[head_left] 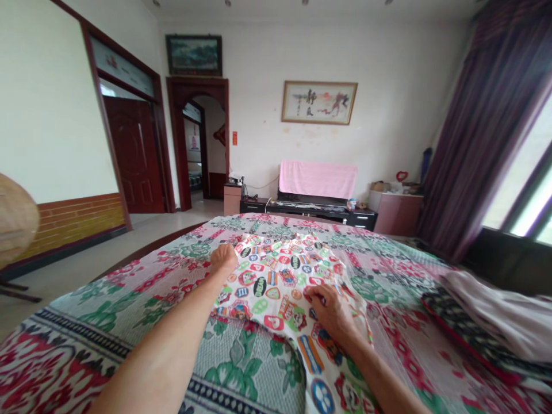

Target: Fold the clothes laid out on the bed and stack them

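Note:
A white garment (280, 276) with a bright cartoon print lies spread over the flowered bedspread. Its exact kind is hard to tell; one long part runs down toward me on the right. My left hand (224, 257) is closed at the garment's upper left edge, with the cloth at its fingers. Over the right side of the cloth, my right hand (331, 307) has its fingers curled and pressed together on the fabric. The fingertips of the left hand are hidden from me.
Folded clothes (487, 328) are stacked at the right side of the bedspread (241, 356). Beyond the far edge stands a low black cabinet (362, 219) with a pink cloth (319, 178) above it. A round wooden board (15, 221) stands at far left.

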Motion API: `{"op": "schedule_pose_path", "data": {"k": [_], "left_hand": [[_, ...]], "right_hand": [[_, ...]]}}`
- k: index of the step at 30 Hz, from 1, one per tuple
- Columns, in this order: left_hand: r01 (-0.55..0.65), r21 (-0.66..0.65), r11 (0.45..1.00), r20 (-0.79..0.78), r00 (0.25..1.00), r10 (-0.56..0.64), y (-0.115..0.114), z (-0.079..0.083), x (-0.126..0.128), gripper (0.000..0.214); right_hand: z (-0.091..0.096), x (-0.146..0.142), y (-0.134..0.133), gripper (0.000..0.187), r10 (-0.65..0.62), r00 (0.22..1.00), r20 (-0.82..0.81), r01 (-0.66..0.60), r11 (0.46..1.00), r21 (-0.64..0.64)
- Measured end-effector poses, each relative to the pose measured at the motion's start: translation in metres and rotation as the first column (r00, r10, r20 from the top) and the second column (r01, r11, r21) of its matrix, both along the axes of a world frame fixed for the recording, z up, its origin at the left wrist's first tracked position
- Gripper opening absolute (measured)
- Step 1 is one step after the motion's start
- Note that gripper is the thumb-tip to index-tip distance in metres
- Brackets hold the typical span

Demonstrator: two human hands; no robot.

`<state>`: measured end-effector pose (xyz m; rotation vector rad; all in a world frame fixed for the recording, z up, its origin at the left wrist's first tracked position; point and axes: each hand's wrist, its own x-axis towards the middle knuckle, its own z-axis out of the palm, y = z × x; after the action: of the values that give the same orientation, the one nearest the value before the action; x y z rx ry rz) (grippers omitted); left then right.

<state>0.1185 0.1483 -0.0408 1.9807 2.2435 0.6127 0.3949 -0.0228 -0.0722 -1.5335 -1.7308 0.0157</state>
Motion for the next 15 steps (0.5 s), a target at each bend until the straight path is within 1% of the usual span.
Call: {"op": "schedule_pose_path", "data": {"k": [5,8,10,12,15], "left_hand": [[0.069,0.037,0.997,-0.136,0.989,-0.064,-0.0125,-0.0051,0.0022,0.034],[0.082,0.052,0.995,-0.163,0.984,-0.072,-0.0123,-0.0041,0.0005,0.037],[0.096,0.063,0.993,-0.17,0.982,-0.084,-0.0112,-0.0037,-0.0014,0.044],[0.137,0.067,0.988,-0.184,0.975,-0.123,-0.0102,-0.0044,-0.0028,0.047],[0.238,0.06,0.969,-0.218,0.951,-0.22,-0.0088,-0.0066,-0.0031,0.042]], "right_hand": [[-0.0007,-0.0003,0.0005,0.027,-0.001,1.0,-0.012,0.001,1.0,-0.006],[-0.0018,0.0003,0.0016,0.027,-0.002,1.0,-0.013,0.002,1.0,0.002],[-0.0024,0.0007,0.002,0.027,-0.003,1.0,-0.016,0.003,1.0,0.004],[-0.0024,0.0009,0.0019,0.027,-0.001,1.0,-0.016,0.001,1.0,0.002],[-0.0014,0.0005,0.0008,0.027,-0.004,1.0,-0.018,0.004,1.0,-0.014]]}}
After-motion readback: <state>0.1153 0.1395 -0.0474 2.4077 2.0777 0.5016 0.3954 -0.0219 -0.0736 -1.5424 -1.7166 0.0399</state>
